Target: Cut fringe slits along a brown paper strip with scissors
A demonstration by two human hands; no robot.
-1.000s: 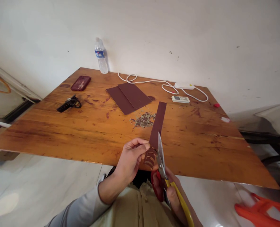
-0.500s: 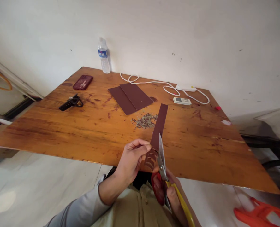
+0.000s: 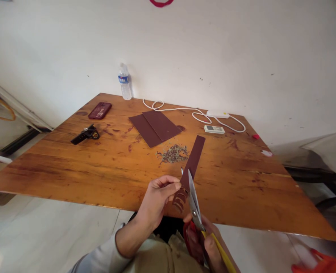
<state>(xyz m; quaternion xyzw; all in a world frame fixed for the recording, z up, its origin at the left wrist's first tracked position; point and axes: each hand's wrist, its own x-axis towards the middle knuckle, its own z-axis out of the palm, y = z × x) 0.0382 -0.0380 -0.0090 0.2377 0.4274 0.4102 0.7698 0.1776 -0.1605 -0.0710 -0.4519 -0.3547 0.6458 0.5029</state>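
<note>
My left hand (image 3: 159, 199) pinches a long dark maroon strip (image 3: 195, 156) between thumb and fingers. The near end of the strip is cut into several curled slits; its far end sticks out above the table. My right hand (image 3: 210, 239) grips scissors (image 3: 195, 203) with one yellow and one red handle. Their blades straddle the strip just beyond my left fingertips, one tip showing on each side. A pile of small shredded scraps (image 3: 173, 153) lies on the table to the left of the strip.
Two maroon sheets (image 3: 156, 129) overlap on the wooden table (image 3: 99, 167). Around them are a phone (image 3: 100, 110), a black strap-like item (image 3: 85, 134), a water bottle (image 3: 124, 83), a white cable (image 3: 179, 109) with a power strip (image 3: 217, 114), and a small white device with a screen (image 3: 214, 129).
The scissors have shifted so that a second blade tip now shows left of the strip. The strip leans slightly more rightward. The whole view has tilted up a little.
</note>
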